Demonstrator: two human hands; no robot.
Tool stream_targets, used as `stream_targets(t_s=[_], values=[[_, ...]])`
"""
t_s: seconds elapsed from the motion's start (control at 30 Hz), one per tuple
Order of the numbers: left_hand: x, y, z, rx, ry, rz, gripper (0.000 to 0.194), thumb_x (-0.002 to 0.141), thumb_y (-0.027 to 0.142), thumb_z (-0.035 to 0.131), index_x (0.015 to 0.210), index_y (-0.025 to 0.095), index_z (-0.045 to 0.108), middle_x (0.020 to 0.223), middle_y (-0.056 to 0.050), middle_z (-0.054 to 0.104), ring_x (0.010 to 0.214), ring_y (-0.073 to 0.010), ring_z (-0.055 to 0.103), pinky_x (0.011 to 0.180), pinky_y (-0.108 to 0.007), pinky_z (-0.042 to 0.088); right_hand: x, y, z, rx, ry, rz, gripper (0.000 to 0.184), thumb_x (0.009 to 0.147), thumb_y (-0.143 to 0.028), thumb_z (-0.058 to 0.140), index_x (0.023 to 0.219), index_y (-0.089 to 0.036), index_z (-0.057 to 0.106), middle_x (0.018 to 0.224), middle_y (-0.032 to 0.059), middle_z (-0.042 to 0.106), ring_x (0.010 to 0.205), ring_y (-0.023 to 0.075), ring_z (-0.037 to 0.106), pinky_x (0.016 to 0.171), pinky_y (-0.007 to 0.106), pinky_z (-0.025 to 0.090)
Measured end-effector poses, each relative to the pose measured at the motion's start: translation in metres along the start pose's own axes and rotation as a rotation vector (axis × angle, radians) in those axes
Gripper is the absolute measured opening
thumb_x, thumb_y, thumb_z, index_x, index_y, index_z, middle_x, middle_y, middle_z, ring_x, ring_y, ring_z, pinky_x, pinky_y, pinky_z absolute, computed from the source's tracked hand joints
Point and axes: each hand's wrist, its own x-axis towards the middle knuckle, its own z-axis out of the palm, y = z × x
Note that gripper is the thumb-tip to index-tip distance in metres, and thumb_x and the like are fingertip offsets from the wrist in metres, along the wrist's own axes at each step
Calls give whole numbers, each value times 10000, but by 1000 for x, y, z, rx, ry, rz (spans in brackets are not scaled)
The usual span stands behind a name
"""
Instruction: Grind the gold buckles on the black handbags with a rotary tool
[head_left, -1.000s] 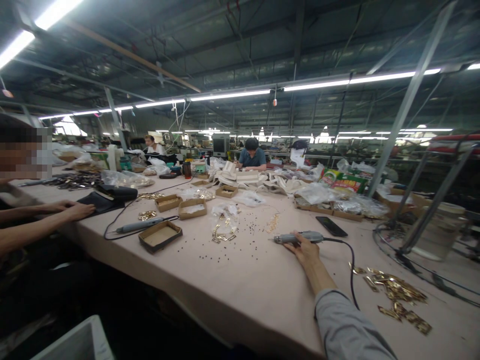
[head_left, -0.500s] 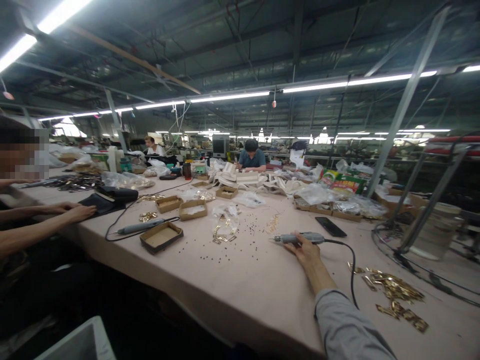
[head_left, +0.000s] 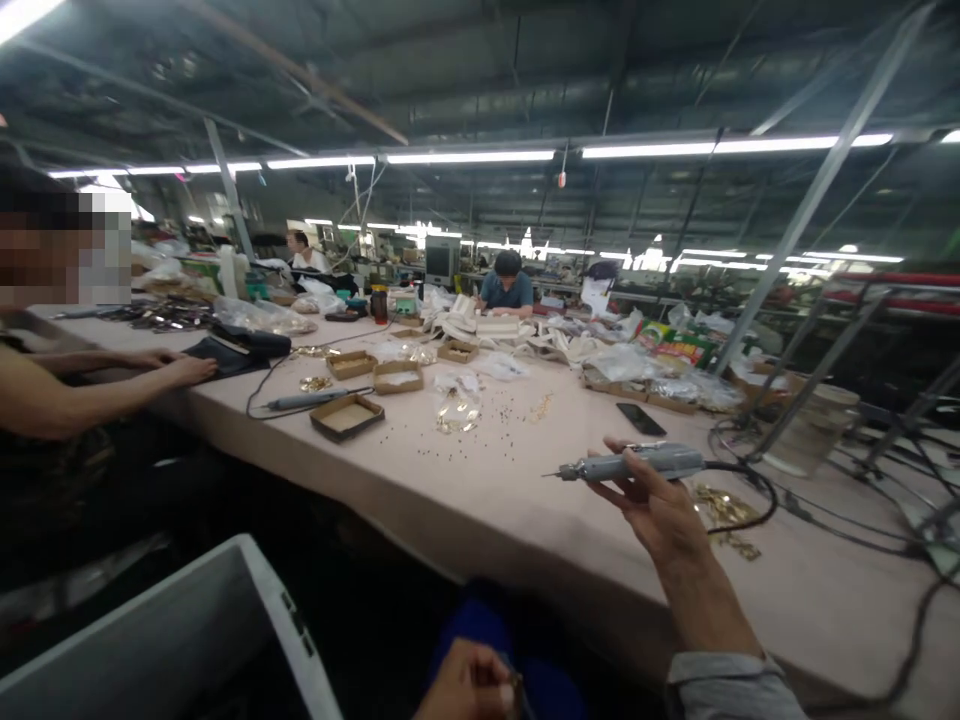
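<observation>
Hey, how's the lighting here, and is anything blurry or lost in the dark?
Head view: the tube lights blow out to white against a dim ceiling; the space under the table falls almost to black; the left hand, at the bottom edge, is dim and soft, so what it holds is unclear; the right hand and powered screwdriver read more clearly.

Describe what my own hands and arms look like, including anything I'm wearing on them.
Your right hand is ungloved, with a grey fabric sleeve ending partway up the forearm. Your left hand is ungloved too; its sleeve isn't in view.
</observation>
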Motion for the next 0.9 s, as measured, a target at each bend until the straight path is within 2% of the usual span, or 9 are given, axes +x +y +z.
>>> stream_targets(t_s=[0.03,0.07,0.2,0.37,0.5,0.7,0.9], values=[[-2,-2,1,-45,29,64,470,562,454,949,758,154,644,609,0,663,461,-99,520,441,-229,384,-22,0,-1,-34,-12,13,423,711,-304,955,1054,-201,730,1287,117,727,1145,451,707,912,729,585],[-4,-2,1,-65,18,75,466,530,437,943,736,158,631,574,15,646,433,-92,504,428,-226,368,-43,1,-2,-67,-18,25,432,717,-314,952,1071,-211,727,1299,114,722,1132,444,715,898,721,593],[-13,3,0,-73,-10,103,354,573,357,888,680,136,633,535,-13,641,434,-100,536,424,-221,383,-116,22,-11,-207,2,57,504,697,-343,961,1118,-213,716,1321,139,708,1025,416,759,797,635,657],[-21,-1,1,-107,20,103,289,613,306,866,672,127,648,517,1,615,421,-94,526,411,-221,393,-173,60,-27,-326,47,114,591,661,-349,983,1154,-203,692,1305,167,712,981,414,772,718,579,690],[-22,-8,7,-97,57,132,259,635,281,845,656,126,638,470,19,578,389,-73,477,397,-214,369,-192,73,-34,-428,27,82,606,706,-367,961,1214,-201,677,1312,168,710,985,395,776,715,531,704],[-17,-8,11,-76,71,100,258,622,278,846,621,134,632,425,33,557,349,-68,442,361,-202,347,-202,68,-33,-523,0,93,597,749,-426,932,1247,-219,675,1313,144,717,1019,385,770,779,516,704],[-16,-9,9,-50,74,68,198,661,237,805,617,128,646,407,30,556,334,-70,448,350,-195,360,-204,68,-32,-557,-14,78,542,782,-406,915,1222,-210,668,1315,152,710,1026,385,768,780,500,707]])
